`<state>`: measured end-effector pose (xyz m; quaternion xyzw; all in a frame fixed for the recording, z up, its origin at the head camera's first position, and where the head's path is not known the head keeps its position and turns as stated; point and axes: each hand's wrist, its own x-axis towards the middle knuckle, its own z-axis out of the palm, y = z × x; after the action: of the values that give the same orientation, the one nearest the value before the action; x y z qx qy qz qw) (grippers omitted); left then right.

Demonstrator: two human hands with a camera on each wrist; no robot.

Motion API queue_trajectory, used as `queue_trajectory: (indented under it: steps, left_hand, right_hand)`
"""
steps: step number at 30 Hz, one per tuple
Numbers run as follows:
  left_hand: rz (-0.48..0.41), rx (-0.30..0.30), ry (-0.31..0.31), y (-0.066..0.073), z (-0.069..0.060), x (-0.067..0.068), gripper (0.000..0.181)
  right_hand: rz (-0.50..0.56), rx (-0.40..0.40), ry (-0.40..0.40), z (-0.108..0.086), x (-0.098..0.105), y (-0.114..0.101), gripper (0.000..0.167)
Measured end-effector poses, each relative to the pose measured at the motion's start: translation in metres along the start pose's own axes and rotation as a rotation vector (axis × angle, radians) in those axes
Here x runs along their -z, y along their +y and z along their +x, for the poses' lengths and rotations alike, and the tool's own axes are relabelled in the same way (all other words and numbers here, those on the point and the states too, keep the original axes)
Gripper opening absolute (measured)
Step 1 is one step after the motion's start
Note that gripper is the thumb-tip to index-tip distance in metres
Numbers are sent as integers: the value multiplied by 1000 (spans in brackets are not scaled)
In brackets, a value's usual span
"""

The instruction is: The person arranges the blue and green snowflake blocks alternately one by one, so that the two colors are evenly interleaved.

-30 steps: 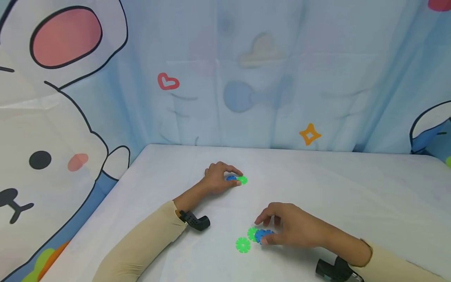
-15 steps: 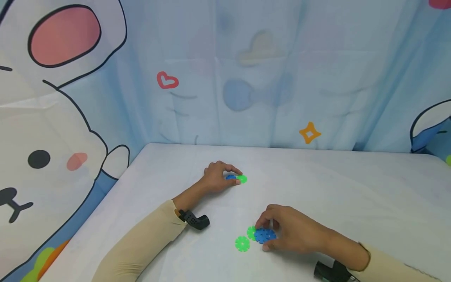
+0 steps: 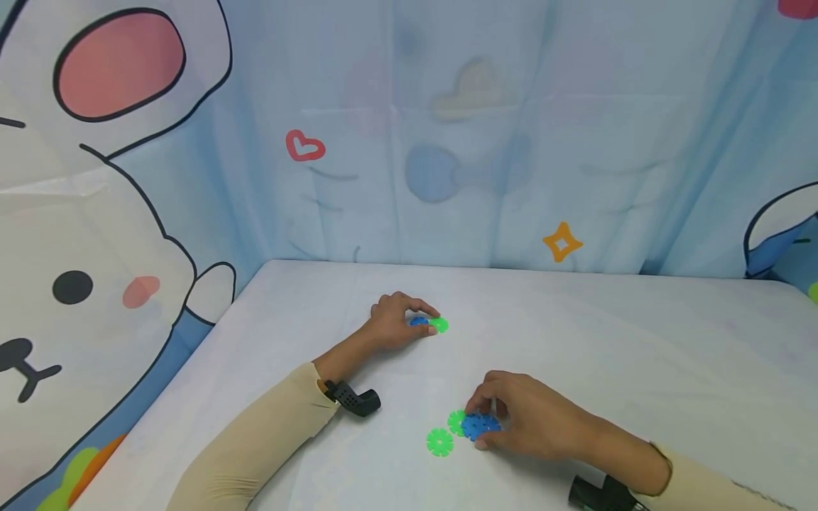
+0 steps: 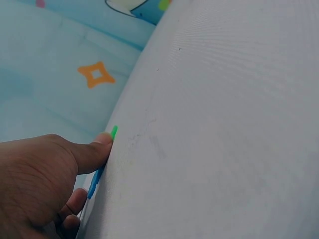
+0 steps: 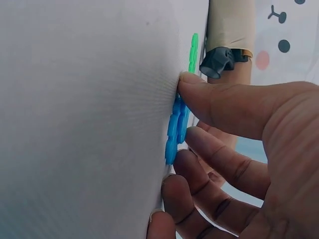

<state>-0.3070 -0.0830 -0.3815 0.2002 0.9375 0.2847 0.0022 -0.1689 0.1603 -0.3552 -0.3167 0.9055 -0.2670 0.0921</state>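
My left hand (image 3: pixel 391 323), farther back on the table, pinches a green notched plastic disc (image 3: pixel 440 324) between thumb and index finger. A blue notched disc (image 3: pixel 419 321) adjoins it under the palm, partly hidden. Nearer the front, my right hand (image 3: pixel 527 411) has thumb and index finger at opposite edges of two overlapping blue notched discs (image 3: pixel 481 426). In the right wrist view these blue discs (image 5: pixel 174 129) lie nearly edge-on, one on the other. A second green disc (image 3: pixel 456 422) sits just left of them, partly covered. Another green disc (image 3: pixel 439 442) lies flat beside it.
A white cloth covers the table (image 3: pixel 639 355). Behind it hangs a light blue printed curtain (image 3: pixel 358 199), with a cartoon animal print on the left. Dark wrist cameras (image 3: pixel 353 399) sit on both forearms.
My right index finger has come down to the blue discs' far edge, and the thumb has shifted to their near edge, uncovering more of them. My left hand stays where it was.
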Motion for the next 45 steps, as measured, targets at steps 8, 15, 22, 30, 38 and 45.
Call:
queue_trajectory:
  steps: [8, 15, 22, 30, 38, 45]
  left_hand:
    - [-3, -11, -1, 1, -1, 1, 26]
    - [-4, -12, -4, 1, -2, 1, 27]
    - [3, -20, 1, 1, -1, 1, 27]
    - [3, -19, -3, 2, -2, 1, 27]
    - [10, -21, 2, 1, -1, 1, 27]
    - [15, -18, 1, 0, -1, 0, 28]
  right_hand:
    - [-28, -1, 14, 1, 1, 0, 25]
    - [-41, 8, 24, 0, 0, 0, 24]
    - [-56, -2, 32, 1, 0, -1, 24]
    - [-43, 3, 56, 0, 3, -1, 26]
    - [-6, -22, 74, 7, 11, 1, 27]
    - [-49, 17, 133, 19, 19, 10, 23]
